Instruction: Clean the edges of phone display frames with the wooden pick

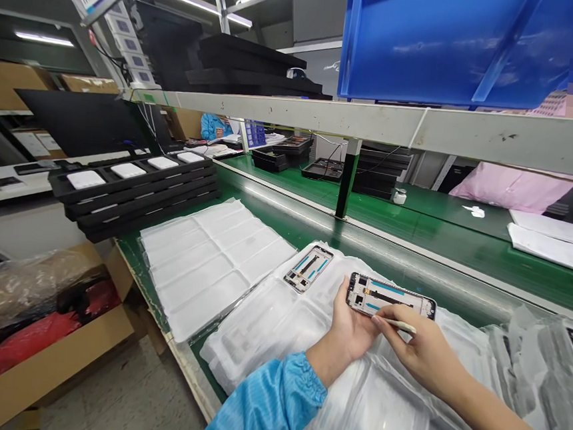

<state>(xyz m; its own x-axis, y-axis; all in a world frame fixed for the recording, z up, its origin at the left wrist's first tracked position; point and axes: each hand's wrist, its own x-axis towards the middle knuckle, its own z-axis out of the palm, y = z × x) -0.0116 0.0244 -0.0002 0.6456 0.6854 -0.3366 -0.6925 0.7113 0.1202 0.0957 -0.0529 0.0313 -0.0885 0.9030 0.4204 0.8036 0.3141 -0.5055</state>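
My left hand (351,328) is closed around a phone frame (392,298), holding it face up above a white plastic tray (256,333). My right hand (418,344) pinches a thin white stick (400,325), its tip touching the lower edge of the held frame. A second phone frame (308,268) lies in a slot of the same tray, just left of my hands. Both my sleeves are light blue.
A second white tray (207,261) lies to the left on the green conveyor belt (413,253). Stacked black trays (133,191) holding white pads sit further left. Clear plastic bags (544,371) pile at right. A cardboard box (39,347) stands on the floor. A blue bin (457,42) rests on the shelf overhead.
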